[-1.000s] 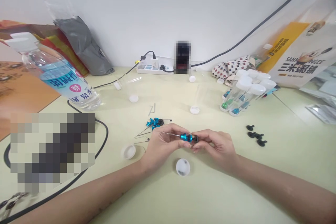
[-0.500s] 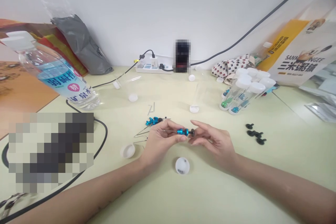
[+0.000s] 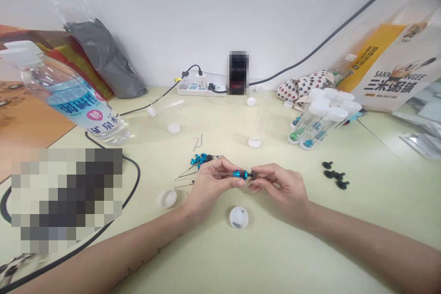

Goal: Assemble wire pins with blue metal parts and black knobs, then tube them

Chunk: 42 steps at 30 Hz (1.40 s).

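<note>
My left hand (image 3: 210, 186) pinches a thin metal pin that carries a small blue metal piece (image 3: 238, 174) with a black cap at its right end. My right hand (image 3: 280, 188) meets it from the right, thumb and forefinger closed on the black cap end. Both hands hover just above the pale green table (image 3: 262, 248). Behind the left hand lies a small heap of blue metal parts (image 3: 200, 160) with loose thin pins beside it. Several black rubber caps (image 3: 335, 176) lie to the right of my right hand.
A white lid (image 3: 239, 217) sits under the hands and another (image 3: 167, 198) to the left. Clear tubes with white caps (image 3: 319, 121) stand at the right. A water bottle (image 3: 69, 101) lies at the left, beside a black cable (image 3: 134, 179). A power strip (image 3: 200, 87) rests against the wall.
Half a second ago my right hand was open and apart from the piece; its fingers have closed back on the black cap end. The left hand barely moved.
</note>
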Available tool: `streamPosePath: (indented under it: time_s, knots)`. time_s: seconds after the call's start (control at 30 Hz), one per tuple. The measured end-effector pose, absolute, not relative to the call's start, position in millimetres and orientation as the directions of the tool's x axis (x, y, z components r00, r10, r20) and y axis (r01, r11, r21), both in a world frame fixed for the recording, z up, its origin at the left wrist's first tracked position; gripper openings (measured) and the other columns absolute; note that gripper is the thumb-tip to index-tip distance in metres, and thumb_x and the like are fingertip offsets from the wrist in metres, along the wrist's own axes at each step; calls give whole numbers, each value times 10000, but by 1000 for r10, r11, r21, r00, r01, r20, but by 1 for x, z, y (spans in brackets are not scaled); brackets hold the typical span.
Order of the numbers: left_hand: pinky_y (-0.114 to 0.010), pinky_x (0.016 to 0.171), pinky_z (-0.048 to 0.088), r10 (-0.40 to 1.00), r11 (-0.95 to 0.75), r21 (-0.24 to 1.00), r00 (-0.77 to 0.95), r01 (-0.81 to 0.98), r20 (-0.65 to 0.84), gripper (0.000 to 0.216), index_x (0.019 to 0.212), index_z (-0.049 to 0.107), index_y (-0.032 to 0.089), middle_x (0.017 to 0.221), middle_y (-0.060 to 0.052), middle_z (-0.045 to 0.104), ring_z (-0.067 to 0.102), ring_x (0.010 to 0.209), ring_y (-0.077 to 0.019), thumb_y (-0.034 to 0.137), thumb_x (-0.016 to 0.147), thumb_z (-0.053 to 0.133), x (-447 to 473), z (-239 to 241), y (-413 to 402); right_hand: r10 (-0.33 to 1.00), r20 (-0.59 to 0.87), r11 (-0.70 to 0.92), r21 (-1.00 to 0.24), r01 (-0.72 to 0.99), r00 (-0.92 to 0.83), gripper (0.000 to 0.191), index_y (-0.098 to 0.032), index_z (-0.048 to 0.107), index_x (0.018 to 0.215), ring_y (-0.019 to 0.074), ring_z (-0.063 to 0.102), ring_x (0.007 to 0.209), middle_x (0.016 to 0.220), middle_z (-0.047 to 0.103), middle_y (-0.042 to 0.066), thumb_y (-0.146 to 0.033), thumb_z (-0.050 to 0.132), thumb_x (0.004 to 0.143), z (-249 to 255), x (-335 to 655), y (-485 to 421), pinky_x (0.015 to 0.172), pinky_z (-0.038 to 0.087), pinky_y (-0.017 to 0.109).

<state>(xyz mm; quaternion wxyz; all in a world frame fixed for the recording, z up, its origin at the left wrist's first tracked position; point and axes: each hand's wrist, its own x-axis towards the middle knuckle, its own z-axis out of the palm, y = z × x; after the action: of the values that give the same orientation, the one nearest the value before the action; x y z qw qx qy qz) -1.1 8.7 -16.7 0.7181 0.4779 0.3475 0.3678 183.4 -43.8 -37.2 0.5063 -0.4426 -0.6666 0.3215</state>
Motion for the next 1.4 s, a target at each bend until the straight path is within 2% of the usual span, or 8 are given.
streamPosePath:
  time_s: [0.73, 1.23, 1.4]
  knots:
    - [-196, 676, 486, 862, 212, 957, 500, -199, -87, 191, 733, 642, 141, 761, -4, 690, 610, 723, -107, 84, 618, 783, -1, -16, 7, 910, 402, 415, -881, 225, -104, 161, -186, 610, 1019, 117, 677, 626, 746, 690, 7, -137, 546, 879, -37, 185, -44, 595, 595, 209]
    - [-186, 632, 474, 861, 259, 947, 490, -191, -137, 210, 709, 625, 126, 717, -5, 675, 586, 677, -96, 100, 596, 801, 0, -12, 6, 917, 377, 396, -894, 207, -129, 151, -190, 618, 1006, 96, 663, 610, 742, 683, 0, -140, 540, 887, -40, 184, -43, 594, 574, 180]
    - [-193, 656, 476, 862, 230, 956, 495, -185, -111, 181, 722, 628, 129, 731, -7, 669, 584, 705, -100, 117, 630, 783, -1, -15, 6, 914, 383, 404, -891, 206, -137, 148, -199, 626, 993, 74, 655, 607, 724, 675, -16, -140, 534, 893, -38, 183, -42, 602, 557, 142]
